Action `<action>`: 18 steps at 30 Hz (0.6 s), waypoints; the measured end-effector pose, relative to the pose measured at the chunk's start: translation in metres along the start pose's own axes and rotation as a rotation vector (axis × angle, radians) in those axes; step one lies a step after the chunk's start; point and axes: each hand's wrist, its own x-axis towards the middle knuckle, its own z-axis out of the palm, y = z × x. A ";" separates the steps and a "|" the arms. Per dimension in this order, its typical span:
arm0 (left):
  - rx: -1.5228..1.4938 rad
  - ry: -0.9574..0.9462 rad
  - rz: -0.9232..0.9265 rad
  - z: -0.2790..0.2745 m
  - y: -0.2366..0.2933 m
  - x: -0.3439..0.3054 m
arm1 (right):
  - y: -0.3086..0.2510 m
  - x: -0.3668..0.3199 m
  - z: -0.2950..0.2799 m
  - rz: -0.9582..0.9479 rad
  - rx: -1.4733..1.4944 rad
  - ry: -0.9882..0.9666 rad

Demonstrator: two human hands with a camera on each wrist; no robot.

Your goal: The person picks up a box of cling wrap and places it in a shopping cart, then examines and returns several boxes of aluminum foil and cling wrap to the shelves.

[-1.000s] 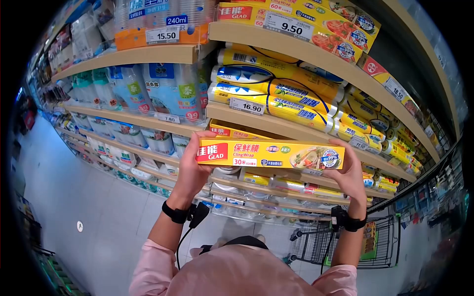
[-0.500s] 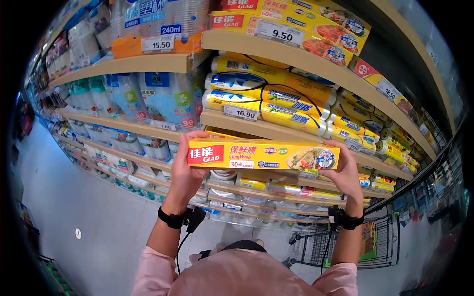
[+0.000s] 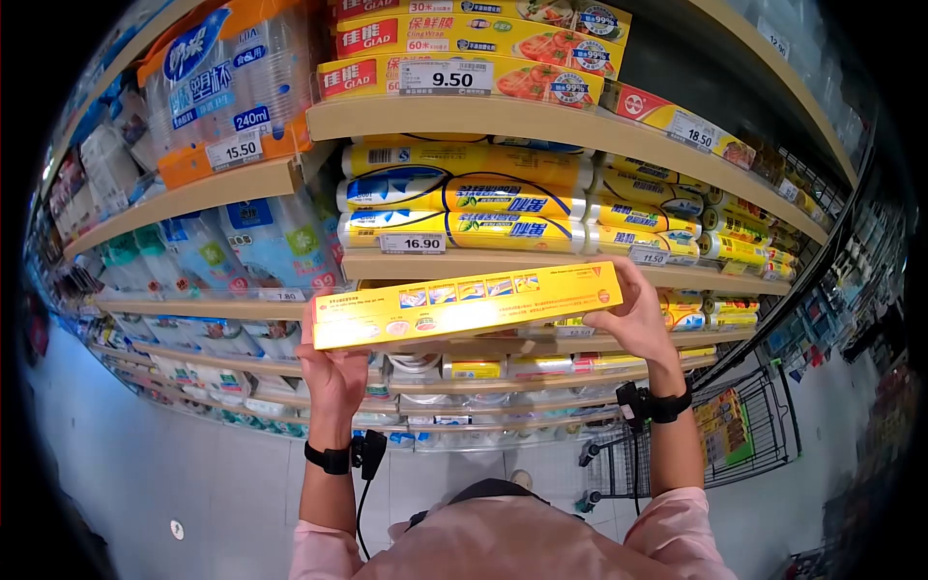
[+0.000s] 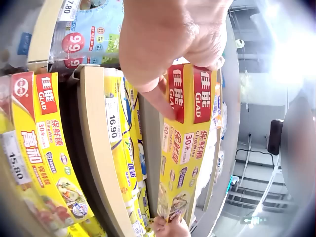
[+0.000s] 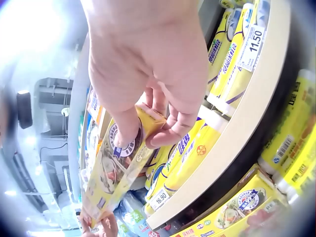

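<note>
A long yellow cling wrap box (image 3: 464,307) is held level in front of the shelves, its left end slightly lower. My left hand (image 3: 334,379) grips the left end, while my right hand (image 3: 638,317) pinches the other end between thumb and fingers. A side with a row of small pictures faces the head camera. In the left wrist view, the red GLAD label shows on the cling wrap box (image 4: 182,143) beside the left fingers. The right wrist view has my right thumb pressing the printed food face of the box (image 5: 109,170).
Shelves ahead hold yellow plastic-bag rolls (image 3: 512,232), more cling wrap boxes (image 3: 464,43) above, and packs of plastic cups (image 3: 222,97) at left. A shelf edge (image 3: 425,121) with price tags runs above the held box. A shopping cart (image 3: 764,425) stands at lower right.
The box has turned about its length, from its large GLAD-labelled face to the side with small pictures, and its left end has dropped slightly. Both hands have moved left in view.
</note>
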 end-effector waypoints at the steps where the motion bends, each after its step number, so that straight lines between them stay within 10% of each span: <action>1: -0.020 0.007 0.002 -0.001 -0.001 -0.001 | 0.002 0.000 -0.001 0.013 -0.012 0.019; 5: -0.083 0.004 0.016 0.003 0.003 0.003 | 0.006 0.005 0.002 -0.204 -0.127 0.068; 18: -0.083 -0.074 0.005 0.016 0.009 -0.002 | 0.012 -0.002 0.003 -0.050 -0.048 0.081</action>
